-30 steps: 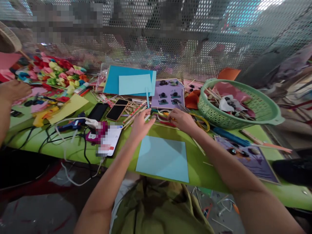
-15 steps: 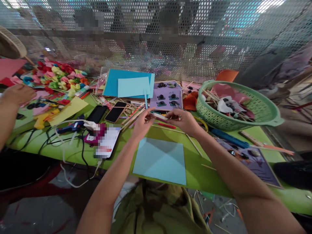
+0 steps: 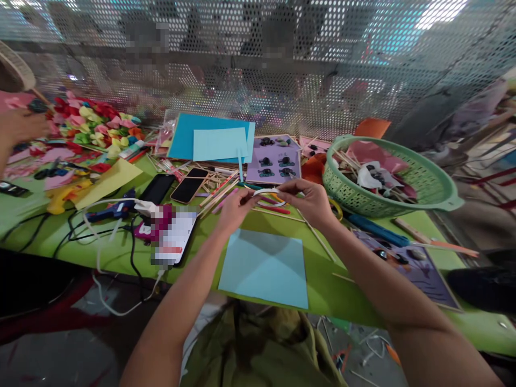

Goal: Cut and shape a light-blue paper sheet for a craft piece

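Observation:
My left hand (image 3: 238,209) and my right hand (image 3: 308,200) meet over the table, both with fingers pinched. Between them they hold a thin white ring (image 3: 266,191), which looks like a roll of tape, tilted so that its opening shows. Under it lies a red pen-like stick (image 3: 278,208). A light blue square sheet of paper (image 3: 264,269) rests flat on the green table, nearer to me than the hands. Beyond them is a purple board (image 3: 253,171) with stone figures of turtle-like shape. Blue sheets (image 3: 183,137) are stacked to its left.
A green basket (image 3: 363,200) of scraps stands right, with a blue-handled tool (image 3: 377,230) and another purple board (image 3: 433,279) before it. Phones (image 3: 189,186), glue guns (image 3: 108,210) and cables lie left. A co-worker's hand (image 3: 26,126) is by colourful paper pieces (image 3: 105,121).
The white roll has been tipped from edge-on so its ring shape shows. My fingers have shifted around it. The co-worker's hand has moved farther up at the left.

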The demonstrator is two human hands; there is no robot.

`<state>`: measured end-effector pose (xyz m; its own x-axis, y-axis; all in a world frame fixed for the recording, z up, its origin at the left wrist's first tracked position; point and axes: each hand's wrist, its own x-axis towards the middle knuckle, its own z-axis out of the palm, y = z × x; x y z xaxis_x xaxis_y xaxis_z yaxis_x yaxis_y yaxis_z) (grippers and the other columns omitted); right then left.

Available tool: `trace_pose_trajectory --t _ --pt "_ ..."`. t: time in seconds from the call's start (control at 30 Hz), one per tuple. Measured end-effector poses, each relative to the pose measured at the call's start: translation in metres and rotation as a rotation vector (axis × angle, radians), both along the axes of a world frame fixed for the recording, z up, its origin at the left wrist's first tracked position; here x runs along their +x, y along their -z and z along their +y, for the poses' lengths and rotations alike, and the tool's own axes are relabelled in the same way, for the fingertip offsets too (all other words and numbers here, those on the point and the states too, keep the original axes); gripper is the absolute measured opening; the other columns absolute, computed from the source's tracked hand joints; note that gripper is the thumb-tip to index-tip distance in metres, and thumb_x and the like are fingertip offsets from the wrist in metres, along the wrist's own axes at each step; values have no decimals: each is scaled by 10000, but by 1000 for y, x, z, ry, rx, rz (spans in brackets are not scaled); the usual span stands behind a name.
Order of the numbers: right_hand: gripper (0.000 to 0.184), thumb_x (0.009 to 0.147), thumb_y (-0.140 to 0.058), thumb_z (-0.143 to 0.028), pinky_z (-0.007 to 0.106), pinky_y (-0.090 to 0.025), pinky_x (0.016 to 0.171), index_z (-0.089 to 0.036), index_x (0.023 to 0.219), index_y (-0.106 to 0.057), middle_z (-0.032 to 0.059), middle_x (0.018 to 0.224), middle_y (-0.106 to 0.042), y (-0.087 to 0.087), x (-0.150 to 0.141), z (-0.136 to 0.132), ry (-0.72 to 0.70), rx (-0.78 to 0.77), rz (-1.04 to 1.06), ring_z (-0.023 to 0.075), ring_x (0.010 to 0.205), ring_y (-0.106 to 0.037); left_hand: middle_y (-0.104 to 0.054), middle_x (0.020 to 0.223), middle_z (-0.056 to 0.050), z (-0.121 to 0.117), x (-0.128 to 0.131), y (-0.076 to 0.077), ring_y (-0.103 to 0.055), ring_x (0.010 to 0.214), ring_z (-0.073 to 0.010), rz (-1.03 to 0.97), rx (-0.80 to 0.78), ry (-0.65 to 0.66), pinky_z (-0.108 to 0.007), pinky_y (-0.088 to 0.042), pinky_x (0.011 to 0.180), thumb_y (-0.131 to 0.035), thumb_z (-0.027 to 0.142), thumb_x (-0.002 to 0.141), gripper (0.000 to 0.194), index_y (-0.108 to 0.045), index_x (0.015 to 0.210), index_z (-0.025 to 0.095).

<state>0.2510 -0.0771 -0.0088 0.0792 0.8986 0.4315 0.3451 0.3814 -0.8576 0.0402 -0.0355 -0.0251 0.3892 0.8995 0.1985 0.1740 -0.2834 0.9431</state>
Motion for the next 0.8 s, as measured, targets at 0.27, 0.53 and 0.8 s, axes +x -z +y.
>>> trace_pose_trajectory --t 0.27,0.53,0.8 --pt "228 727 -860 -406 271 -488 574 -206 781 -766 5 699 -721 -2 -4 0 35 -7 132 140 611 -603 -582 708 13 -1 2 -1 -536 699 -146 -34 -45 29 -270 -409 672 -702 638 811 454 -680 849 186" --pt "378 693 -886 -552 273 -517 623 -225 814 -740 1 751 -715 -2 -1 3 7 -63 297 143 679 -624 -587 703 16 2 1 5 -545 704 -143 -75 -61 24 -274 -413 697 -692 539 845 357 -674 846 183" --pt "407 680 -920 -489 327 -575 700 -224 958 -784 41 852 -774 4 -1 4 -91 -132 280 188 760 -697 -614 748 4 8 0 11 -569 710 -145 -174 -118 10 -287 -446 714 -752 529 782 361 -666 836 183"
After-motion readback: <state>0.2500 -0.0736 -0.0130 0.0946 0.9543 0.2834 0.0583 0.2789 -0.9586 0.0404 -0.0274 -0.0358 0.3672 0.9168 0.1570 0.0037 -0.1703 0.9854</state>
